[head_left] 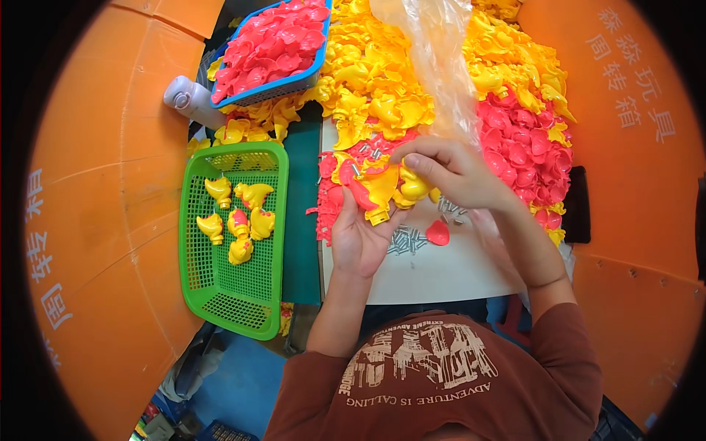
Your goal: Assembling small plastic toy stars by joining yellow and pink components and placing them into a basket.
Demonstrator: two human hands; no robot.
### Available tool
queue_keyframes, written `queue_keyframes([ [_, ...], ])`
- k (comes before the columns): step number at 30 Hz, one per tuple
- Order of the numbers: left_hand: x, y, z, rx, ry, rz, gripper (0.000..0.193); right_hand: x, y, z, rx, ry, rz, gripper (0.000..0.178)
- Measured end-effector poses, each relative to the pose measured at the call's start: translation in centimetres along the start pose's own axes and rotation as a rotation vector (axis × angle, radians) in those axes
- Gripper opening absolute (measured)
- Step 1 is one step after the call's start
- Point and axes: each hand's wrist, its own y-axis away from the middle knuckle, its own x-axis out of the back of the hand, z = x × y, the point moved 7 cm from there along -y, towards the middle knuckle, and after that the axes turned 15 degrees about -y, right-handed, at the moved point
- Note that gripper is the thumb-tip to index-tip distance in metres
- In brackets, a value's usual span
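Note:
My left hand (360,239) holds a yellow plastic toy half-shell (380,195), its hollow side up, with a red piece (358,192) set against it. A small metal pin (357,170) sticks up at its upper left. Close beside it, my right hand (454,175) pinches a second yellow half-shell (413,187) with its rounded side showing. The two shells are side by side and not closed together. Below them on the white work surface lie a pile of metal pins (407,240) and one loose red cupped piece (437,233).
At the left, a green basket (283,250) holds several yellow bird-shaped toys (254,195). Behind it stand a blue basket (323,59) of red pieces and a pale bottle (193,99). Heaps of yellow shells (371,66) and red pieces (518,143) flank a clear plastic bag (434,66).

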Motion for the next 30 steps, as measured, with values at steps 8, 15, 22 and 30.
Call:
queue_keyframes([
  [8,-0.6,-0.2,-1.6,-0.019,0.037,0.092,0.054,0.2,4.1,-0.4,0.355,0.532,0.394,0.033],
  [15,-0.8,0.3,-1.7,0.021,-0.056,0.097,0.053,-0.3,5.5,-0.9,0.332,0.427,0.264,0.059],
  [22,0.0,0.5,-1.8,-0.038,-0.195,0.146,0.045,-0.4,6.8,-2.7,0.464,0.541,0.258,0.063],
  [30,-1.8,1.6,-0.7,-0.151,-0.359,0.130,0.042,-3.2,6.4,-3.2,0.530,0.607,0.047,0.062],
])
